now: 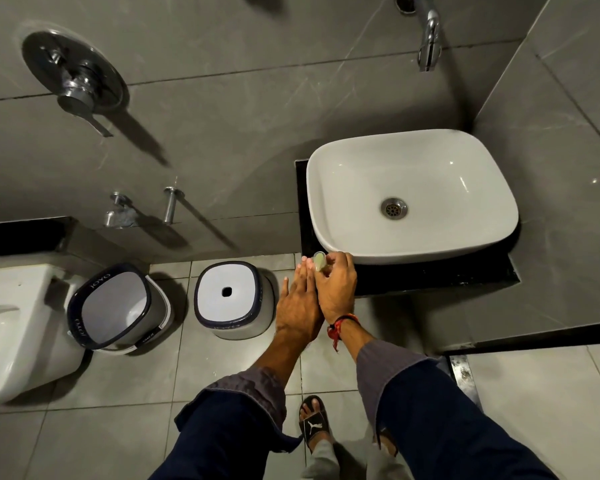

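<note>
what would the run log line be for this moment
place: front corner of sink | right hand: pinches small pale green container | left hand: fingers straight, beside right hand

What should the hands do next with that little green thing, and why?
Probably move both hands forward over the white basin. The right hand grips the little green thing and the left hand lies open beside it, but both hover short of the basin's near rim, so anything spilled would miss the bowl.
</note>
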Action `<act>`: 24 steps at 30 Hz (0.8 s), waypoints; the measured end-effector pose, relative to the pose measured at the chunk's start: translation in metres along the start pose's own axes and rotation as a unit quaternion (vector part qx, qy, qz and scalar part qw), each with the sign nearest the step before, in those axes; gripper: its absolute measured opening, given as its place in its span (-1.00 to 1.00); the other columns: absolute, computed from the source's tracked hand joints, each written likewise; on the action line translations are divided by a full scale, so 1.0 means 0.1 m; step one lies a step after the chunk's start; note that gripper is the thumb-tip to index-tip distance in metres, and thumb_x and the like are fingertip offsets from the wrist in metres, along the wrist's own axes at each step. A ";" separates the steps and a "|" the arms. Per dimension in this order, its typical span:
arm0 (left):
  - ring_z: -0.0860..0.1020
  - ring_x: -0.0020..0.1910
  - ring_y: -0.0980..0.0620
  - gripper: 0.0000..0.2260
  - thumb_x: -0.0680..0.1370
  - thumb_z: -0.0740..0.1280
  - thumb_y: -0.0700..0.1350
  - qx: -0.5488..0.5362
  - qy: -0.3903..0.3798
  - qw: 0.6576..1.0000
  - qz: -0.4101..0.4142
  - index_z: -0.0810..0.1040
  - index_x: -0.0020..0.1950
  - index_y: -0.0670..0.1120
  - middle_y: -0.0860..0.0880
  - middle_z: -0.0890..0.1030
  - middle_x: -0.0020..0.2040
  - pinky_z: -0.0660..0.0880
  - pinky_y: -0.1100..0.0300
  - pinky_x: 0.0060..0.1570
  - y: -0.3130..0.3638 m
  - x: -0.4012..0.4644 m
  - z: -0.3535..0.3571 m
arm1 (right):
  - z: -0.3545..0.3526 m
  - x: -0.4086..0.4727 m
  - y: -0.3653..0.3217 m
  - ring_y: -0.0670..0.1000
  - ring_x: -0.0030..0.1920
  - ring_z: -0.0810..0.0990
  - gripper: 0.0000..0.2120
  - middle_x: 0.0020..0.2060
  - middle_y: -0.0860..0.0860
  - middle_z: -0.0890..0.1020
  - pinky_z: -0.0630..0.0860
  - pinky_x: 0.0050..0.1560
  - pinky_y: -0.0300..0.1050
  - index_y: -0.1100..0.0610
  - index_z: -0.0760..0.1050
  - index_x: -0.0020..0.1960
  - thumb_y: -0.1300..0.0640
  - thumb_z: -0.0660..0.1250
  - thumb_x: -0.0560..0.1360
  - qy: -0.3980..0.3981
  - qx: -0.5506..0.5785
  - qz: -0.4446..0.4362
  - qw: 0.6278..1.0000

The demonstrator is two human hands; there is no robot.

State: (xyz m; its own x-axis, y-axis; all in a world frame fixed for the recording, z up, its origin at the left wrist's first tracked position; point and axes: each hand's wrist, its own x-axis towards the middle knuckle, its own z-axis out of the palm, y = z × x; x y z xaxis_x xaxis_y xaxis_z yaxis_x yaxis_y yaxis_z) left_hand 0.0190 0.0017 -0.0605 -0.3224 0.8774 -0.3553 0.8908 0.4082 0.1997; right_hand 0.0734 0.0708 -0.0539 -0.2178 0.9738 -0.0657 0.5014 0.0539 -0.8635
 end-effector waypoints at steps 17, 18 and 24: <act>-0.21 0.68 -0.09 -0.27 0.71 0.09 0.13 0.002 0.003 1.000 0.002 -0.27 0.67 -0.16 -0.14 -0.26 0.68 -0.11 -0.08 0.66 0.01 0.01 -0.03 | -0.20 -0.05 0.01 0.10 0.26 0.59 -0.52 0.28 0.04 0.50 0.67 0.20 0.06 0.09 0.46 0.35 0.05 0.52 0.49 -0.037 0.022 -0.011 0.999; -0.20 0.68 -0.09 -0.26 0.70 0.10 0.12 0.003 0.005 1.000 0.003 -0.27 0.66 -0.15 -0.13 -0.26 0.68 -0.11 -0.08 0.66 0.02 0.01 -0.03 | -0.23 -0.06 0.00 0.09 0.23 0.59 -0.48 0.27 0.01 0.48 0.69 0.15 0.02 0.05 0.45 0.36 0.00 0.53 0.47 -0.039 0.032 -0.019 0.999; -0.20 0.68 -0.08 -0.27 0.70 -0.02 0.22 -0.007 0.003 1.000 -0.004 -0.26 0.67 -0.16 -0.14 -0.24 0.69 -0.13 -0.05 0.66 0.03 0.04 -0.02 | -0.33 0.06 -0.14 0.06 0.15 0.64 -0.61 0.15 0.07 0.60 0.68 0.18 0.06 0.18 0.58 0.26 0.05 0.51 0.50 -0.038 0.011 -0.035 0.999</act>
State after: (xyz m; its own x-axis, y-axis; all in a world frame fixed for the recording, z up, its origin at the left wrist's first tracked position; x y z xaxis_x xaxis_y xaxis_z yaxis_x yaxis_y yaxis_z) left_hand 0.0193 0.0068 -0.0592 -0.3310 0.8762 -0.3504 0.8842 0.4177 0.2093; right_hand 0.0931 0.0832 -0.0256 -0.3146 0.9483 -0.0422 0.4652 0.1152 -0.8777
